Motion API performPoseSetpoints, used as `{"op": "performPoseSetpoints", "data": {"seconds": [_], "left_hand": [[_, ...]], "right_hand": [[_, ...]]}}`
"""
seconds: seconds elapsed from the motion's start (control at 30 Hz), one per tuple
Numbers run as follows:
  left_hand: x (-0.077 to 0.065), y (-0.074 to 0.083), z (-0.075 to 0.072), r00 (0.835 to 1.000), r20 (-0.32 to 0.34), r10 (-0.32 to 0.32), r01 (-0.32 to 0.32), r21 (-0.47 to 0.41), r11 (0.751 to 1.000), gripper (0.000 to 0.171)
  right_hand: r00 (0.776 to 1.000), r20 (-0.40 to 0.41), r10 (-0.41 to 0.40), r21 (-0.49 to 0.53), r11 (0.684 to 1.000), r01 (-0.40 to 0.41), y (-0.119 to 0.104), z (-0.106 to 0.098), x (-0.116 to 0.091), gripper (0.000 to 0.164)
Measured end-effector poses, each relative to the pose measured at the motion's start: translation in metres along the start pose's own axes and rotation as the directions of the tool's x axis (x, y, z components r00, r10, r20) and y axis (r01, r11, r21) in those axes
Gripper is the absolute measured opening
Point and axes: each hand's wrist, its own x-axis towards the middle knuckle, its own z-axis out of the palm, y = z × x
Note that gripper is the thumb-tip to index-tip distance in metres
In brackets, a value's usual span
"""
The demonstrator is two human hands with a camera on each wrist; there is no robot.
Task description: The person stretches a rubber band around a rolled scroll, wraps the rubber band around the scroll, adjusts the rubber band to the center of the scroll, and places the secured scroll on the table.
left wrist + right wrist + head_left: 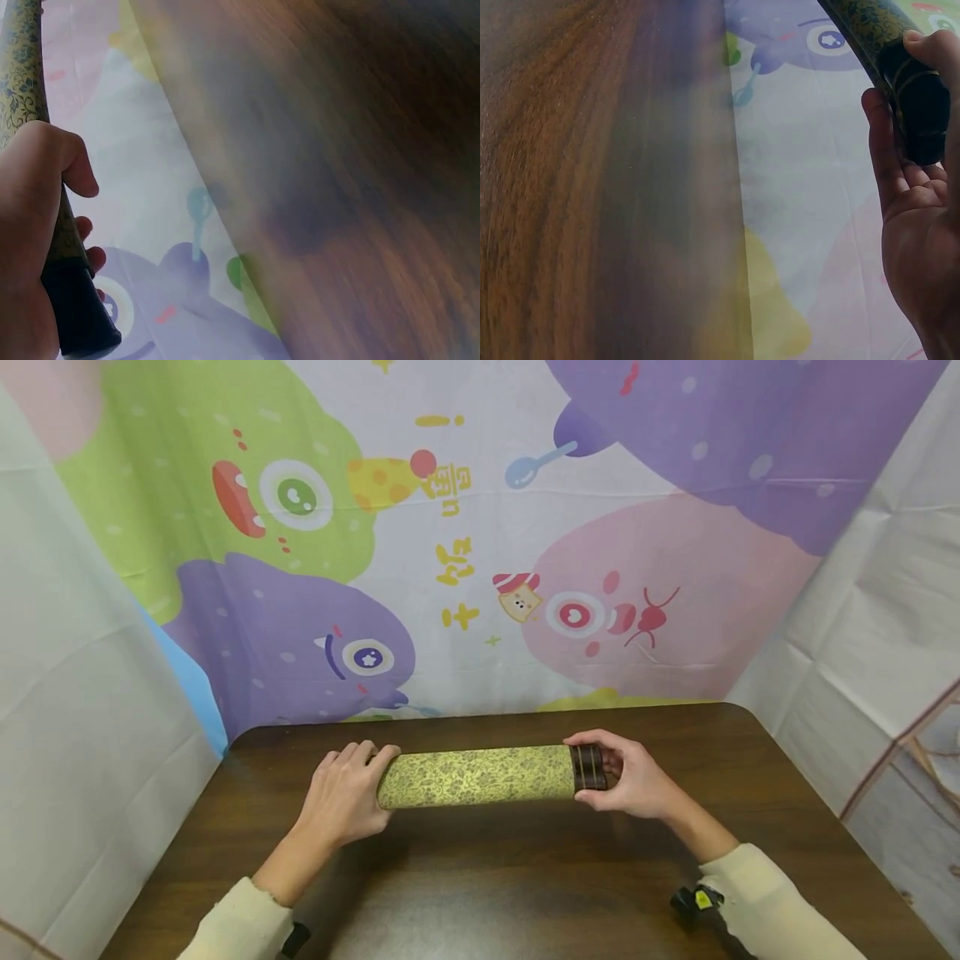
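Note:
In the head view, a long case with yellow-green floral covering lies crosswise between my two hands, over the wooden table. Its dark brown end with thin gold bands shows on the right. My left hand grips the left end, thumb and fingers wrapped round it. The left wrist view shows another dark end below that hand. My right hand holds the banded end between thumb and fingers. From the right wrist, the patterned body is seen running up and away from this hand.
The dark brown wooden table has rounded far corners. Behind it hangs a white cloth printed with cartoon monsters. Pale sheets enclose the sides. A black device sits by the right sleeve.

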Motion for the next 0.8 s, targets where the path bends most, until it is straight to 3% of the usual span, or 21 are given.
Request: {"op": "performPoseSetpoints", "data": {"seconds": [0.37,0.63,0.8], "left_hand": [[0.0021,0.0016,-0.0040,1.000,-0.004,-0.004,0.004,0.028,1.000,0.068],[0.0009,0.0030,-0.0053,0.999,0.010,-0.052,0.051,0.057,0.997,0.069],[-0.0011,0.0016,-0.0065,0.996,0.031,-0.081,0.079,0.056,0.995,0.069]], "right_hand": [[0.999,0.022,0.026,0.038,0.999,-0.027,0.0038,0.0016,-0.0002,0.069],[0.997,-0.023,-0.072,0.020,0.997,0.073,0.0063,0.0010,0.0037,0.076],[0.996,-0.047,-0.075,0.001,0.997,0.075,0.0061,-0.0025,0.0039,0.073]]}}
